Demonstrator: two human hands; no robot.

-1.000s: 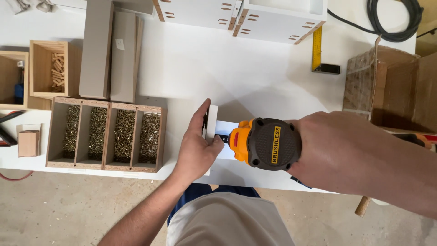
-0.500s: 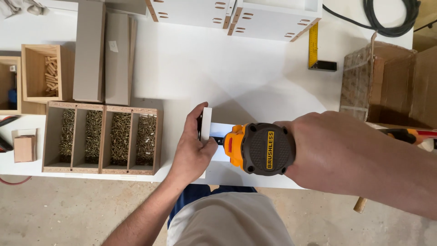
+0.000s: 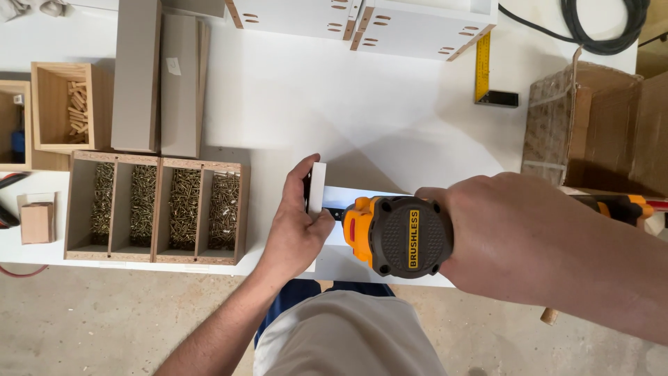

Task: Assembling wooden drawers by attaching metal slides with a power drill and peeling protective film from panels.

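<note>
— What does the left hand (image 3: 296,233) have hold of?

— A small white panel (image 3: 316,188) standing on edge near the front edge of the white worktable (image 3: 334,104). The thumb lies along the panel's left face and the fingers curl round behind it, so the hand is pinching the panel upright. A second white board (image 3: 362,197) lies flat on the table and meets the upright piece from the right.

— And the right hand (image 3: 515,233)?

— It is wrapped tight around the grip of a cordless drill (image 3: 396,235), orange at the nose and black at the rear cap. The drill lies level, its nose pointing left, and its dark bit (image 3: 337,212) reaches up to the upright panel, just beside the left thumb.

— What sits around them?

— Toward the front left corner stands a wooden tray (image 3: 156,209) split into four compartments, all full of screws. Behind it lie grey boards (image 3: 156,76), and at the left edge an open wooden box (image 3: 62,104) holds dowels. Along the back edge are white cabinet parts (image 3: 362,17), with a yellow try square (image 3: 483,69) to their right. A cardboard box (image 3: 591,122) stands at the right edge.
</note>
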